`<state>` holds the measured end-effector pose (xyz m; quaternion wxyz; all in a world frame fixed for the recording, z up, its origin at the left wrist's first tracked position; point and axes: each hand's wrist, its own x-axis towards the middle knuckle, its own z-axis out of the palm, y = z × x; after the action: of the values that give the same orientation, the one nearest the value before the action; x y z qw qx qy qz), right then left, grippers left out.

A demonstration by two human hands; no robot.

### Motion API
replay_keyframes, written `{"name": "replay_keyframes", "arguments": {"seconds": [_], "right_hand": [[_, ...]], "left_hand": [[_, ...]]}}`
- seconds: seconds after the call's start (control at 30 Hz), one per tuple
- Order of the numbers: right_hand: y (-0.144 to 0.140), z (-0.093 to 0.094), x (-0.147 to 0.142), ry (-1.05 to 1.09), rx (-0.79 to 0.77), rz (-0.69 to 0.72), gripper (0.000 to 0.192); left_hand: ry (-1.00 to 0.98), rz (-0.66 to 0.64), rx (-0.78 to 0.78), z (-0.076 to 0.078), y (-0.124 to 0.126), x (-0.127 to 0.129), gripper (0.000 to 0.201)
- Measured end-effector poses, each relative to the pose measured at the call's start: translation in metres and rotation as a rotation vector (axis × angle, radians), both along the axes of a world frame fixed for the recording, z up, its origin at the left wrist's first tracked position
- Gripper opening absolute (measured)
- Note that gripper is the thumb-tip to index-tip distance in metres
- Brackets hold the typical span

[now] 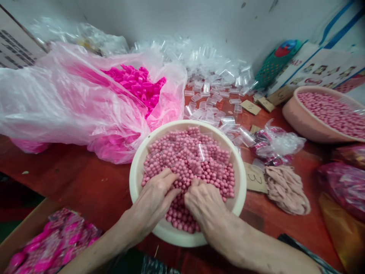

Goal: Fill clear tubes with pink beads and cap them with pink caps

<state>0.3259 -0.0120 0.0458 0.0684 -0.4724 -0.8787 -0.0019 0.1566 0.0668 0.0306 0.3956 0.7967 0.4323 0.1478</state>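
Observation:
A cream plastic bowl (137,167) sits on the red table in front of me, filled with small pink balls (194,160) and a few clear little tubes lying among them. My left hand (155,196) rests palm down on the balls at the near side of the bowl, fingers curled into them. My right hand (203,199) lies next to it, touching it, fingertips also dug into the balls. What the fingertips hold is hidden.
A large pink plastic bag (71,99) of bright pink parts lies at the left. Clear small tubes (211,76) are heaped behind the bowl. A second bowl of pink balls (302,121) stands at the right. Rubber bands (285,188), cardboard tags and filled packets surround it.

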Motion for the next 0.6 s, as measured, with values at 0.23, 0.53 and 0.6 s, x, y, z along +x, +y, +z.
{"name": "replay_keyframes", "arguments": {"seconds": [0.23,0.53,0.6], "right_hand": [[0.005,0.005,0.01,0.368,-0.127,-0.089,0.035],[0.028,-0.013,0.006,0.748,-0.332,-0.38,0.009],[0.027,-0.015,0.011,0.883,-0.387,-0.433,0.004]], "left_hand": [[-0.021,-0.024,-0.002,-0.01,0.005,-0.005,0.022],[-0.101,-0.055,-0.082,0.01,0.008,0.002,0.018],[-0.116,-0.03,-0.121,0.012,0.008,0.001,0.026]]}}
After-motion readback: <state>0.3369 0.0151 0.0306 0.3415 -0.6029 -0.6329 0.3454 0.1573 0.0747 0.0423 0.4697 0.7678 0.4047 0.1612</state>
